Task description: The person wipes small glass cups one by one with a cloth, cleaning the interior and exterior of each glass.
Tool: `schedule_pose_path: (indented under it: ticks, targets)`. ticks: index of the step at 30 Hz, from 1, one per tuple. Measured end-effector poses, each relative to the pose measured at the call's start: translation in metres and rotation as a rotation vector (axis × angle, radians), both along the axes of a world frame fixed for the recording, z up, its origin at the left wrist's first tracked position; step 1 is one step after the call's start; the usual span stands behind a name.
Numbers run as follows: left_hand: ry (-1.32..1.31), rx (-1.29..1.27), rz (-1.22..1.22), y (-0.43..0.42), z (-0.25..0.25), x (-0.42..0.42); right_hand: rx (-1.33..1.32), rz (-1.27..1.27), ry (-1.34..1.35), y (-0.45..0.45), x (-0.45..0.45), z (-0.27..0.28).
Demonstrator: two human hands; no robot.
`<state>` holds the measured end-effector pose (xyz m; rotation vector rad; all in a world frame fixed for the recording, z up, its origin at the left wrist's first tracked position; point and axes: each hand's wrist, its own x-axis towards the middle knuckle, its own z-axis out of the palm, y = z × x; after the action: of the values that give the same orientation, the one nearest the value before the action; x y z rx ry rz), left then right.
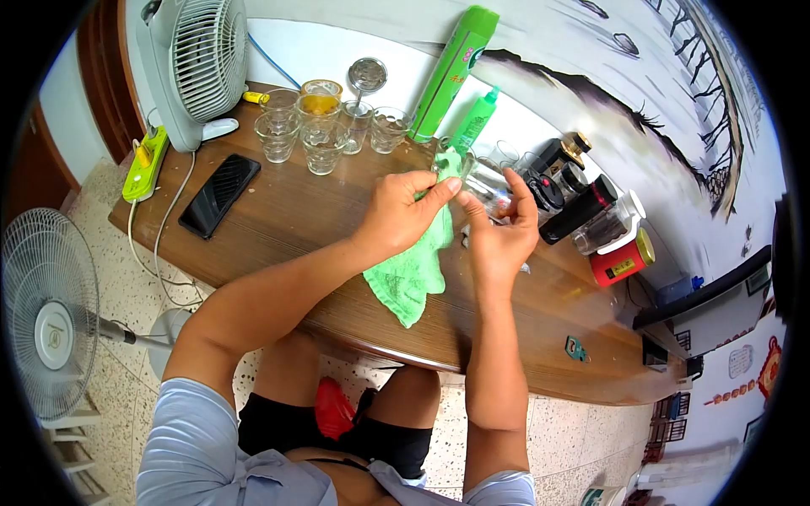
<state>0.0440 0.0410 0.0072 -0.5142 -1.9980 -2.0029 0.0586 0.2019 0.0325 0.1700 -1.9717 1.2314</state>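
A green cloth (pixel 413 274) hangs from my left hand (pixel 395 212), whose thumb and fingers are closed on it. The upper end of the cloth is bunched against a clear drinking glass in front of my thumbs. My right hand (pixel 500 240) is curved beside it, thumb tip close to my left thumb and index finger raised. Clear glass (pixel 487 187) shows between the right thumb and fingers; the overlap partly hides how it is gripped. Just beyond my hands stand a green squeeze bottle (pixel 475 121) and a tall green spray can (pixel 454 74).
Several drinking glasses (pixel 324 152) stand at the back left, near a black phone (pixel 219 196) and a desk fan (pixel 202 63). Dark bottles (pixel 578 211) and a red tin (pixel 623 258) line the right back of the wooden table (pixel 540 337). A teal object (pixel 576 348) lies at the right.
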Motion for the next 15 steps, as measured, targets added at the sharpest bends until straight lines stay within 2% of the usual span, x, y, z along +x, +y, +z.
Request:
schedule_pose_path:
  ticks: [1, 4, 5, 7, 13, 15]
  targets:
    - [-0.041, 0.026, -0.010, -0.001, 0.002, 0.001, -0.135, 0.069, -0.067, 0.004, -0.004, -0.001]
    - [0.057, 0.047, -0.030, 0.003, 0.009, 0.006, -0.517, 0.398, -0.165, 0.012, -0.011, 0.004]
    - [0.171, 0.026, 0.015, 0.005, 0.009, 0.006, -0.636, 0.470, -0.225, 0.011, -0.009, 0.006]
    - [0.398, -0.017, 0.107, 0.008, 0.009, 0.006, -0.648, 0.539, -0.263, 0.013, -0.010, 0.002]
    - [0.523, 0.044, 0.167, 0.005, 0.009, -0.008, -0.807, 0.751, -0.330, 0.013, -0.005, 0.007]
    - [0.537, -0.002, 0.100, -0.001, 0.008, -0.007, -0.878, 0.830, -0.295, 0.021, -0.010, 0.001]
